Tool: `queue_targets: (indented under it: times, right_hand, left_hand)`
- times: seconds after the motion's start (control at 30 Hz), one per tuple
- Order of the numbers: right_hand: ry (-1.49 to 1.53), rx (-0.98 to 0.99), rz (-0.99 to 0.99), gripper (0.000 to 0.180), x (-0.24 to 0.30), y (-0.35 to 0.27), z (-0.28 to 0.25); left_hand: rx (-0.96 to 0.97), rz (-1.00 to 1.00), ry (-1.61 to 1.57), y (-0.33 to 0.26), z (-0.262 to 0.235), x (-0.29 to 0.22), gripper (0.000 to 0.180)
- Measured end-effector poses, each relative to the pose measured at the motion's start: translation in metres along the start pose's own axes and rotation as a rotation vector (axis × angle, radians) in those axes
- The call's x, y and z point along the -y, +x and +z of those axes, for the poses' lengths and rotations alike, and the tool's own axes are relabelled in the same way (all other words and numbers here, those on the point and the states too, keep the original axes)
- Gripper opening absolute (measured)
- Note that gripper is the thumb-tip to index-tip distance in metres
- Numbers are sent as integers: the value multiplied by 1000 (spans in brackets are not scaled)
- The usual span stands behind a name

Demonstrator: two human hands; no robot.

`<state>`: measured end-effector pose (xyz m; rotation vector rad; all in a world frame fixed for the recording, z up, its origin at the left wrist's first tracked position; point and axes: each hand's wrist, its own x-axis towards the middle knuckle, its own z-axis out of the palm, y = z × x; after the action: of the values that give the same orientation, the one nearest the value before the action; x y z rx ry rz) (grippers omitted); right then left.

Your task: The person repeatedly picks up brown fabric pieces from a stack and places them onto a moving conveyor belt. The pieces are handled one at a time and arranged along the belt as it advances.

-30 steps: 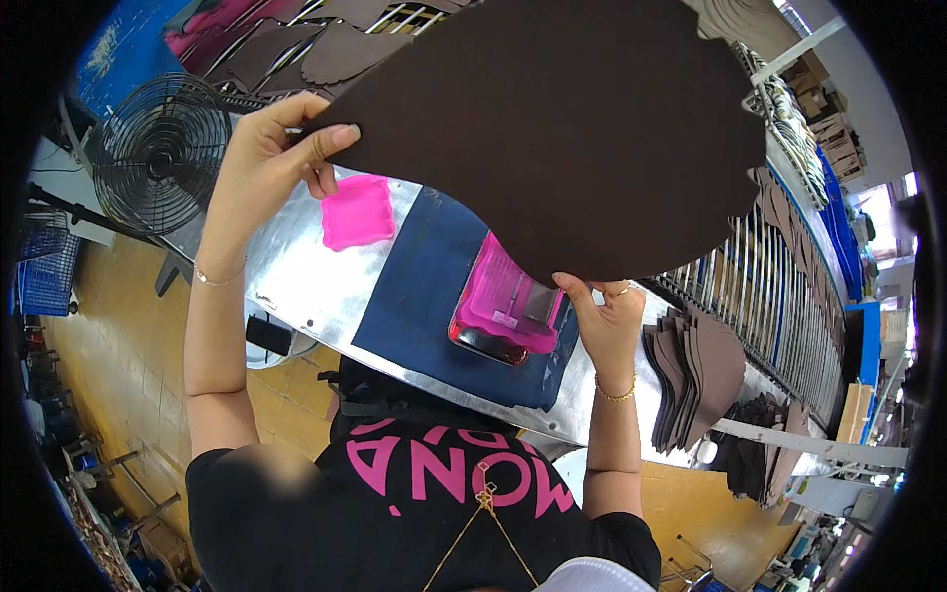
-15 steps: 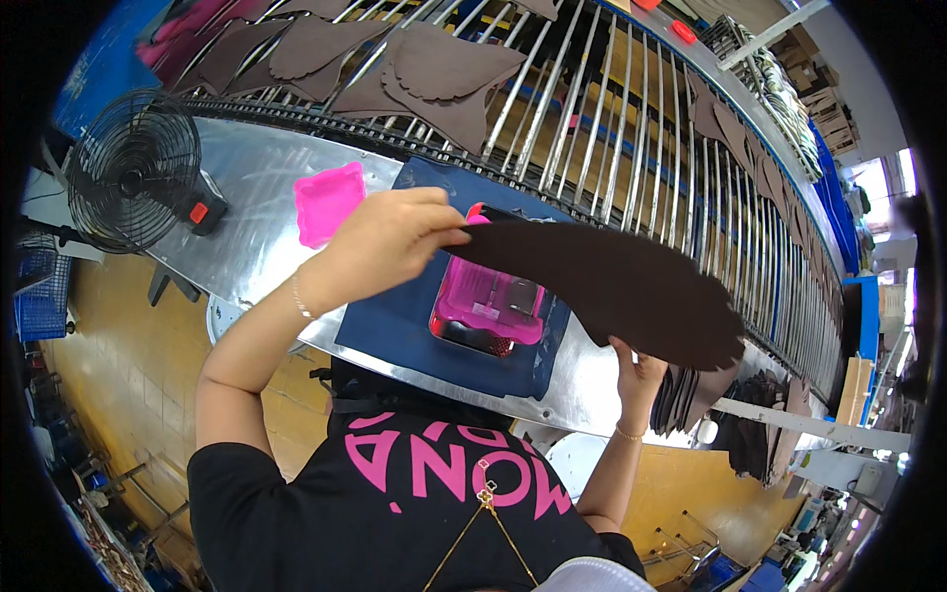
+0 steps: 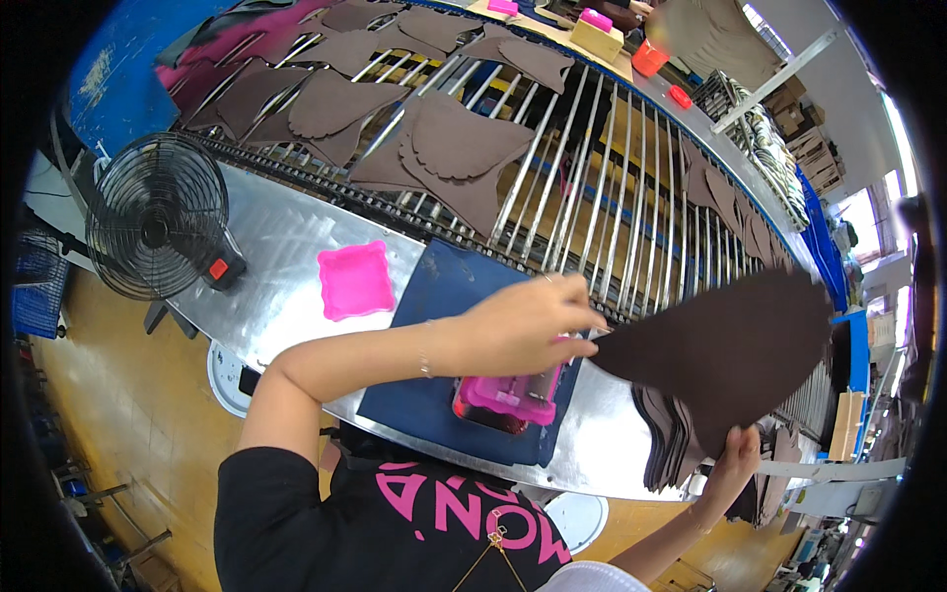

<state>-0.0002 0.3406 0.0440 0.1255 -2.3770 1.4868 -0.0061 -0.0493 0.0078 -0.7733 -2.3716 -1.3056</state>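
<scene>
A dark brown, leather-like cut piece with a scalloped edge is stretched between my hands, over the right end of the metal bench. My left hand pinches its narrow tip with closed fingers, above a pink tray partly hidden by that hand. Beneath this tray lies a red and black object, mostly covered, on a dark blue mat. Gripping the lower edge of the piece is my right hand, thumb in front and other fingers mostly hidden. Beside it, a stack of similar brown pieces hangs over the bench edge.
A second pink tray sits left of the mat on the metal bench. At the bench's left end stands a black fan. A conveyor of metal rods runs behind, carrying several brown pieces.
Both hands have carried the brown piece to the right, away from the mat, and its wide face has swung upright. The view has shifted, showing more of the conveyor.
</scene>
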Motion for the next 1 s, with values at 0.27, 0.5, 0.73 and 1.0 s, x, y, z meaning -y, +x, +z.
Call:
queue_targets:
  times: [0.27,0.5,0.73,1.0]
  right_hand:
    - [321,446,201,37,11,165,230]
    - [347,577,231,17,4,274,491]
    - [188,464,225,13,-15,316,661]
    - [-267,358,-5,28,-114,399,700]
  left_hand:
    - [-747,-526,-286,-87,-105,99,29]
    - [-1004,-664,-341,-138,-130,152,25]
    - [-970,-795,-347,-147,-133,160,25]
    - [-824,-783,-505,-145,-128,167,29]
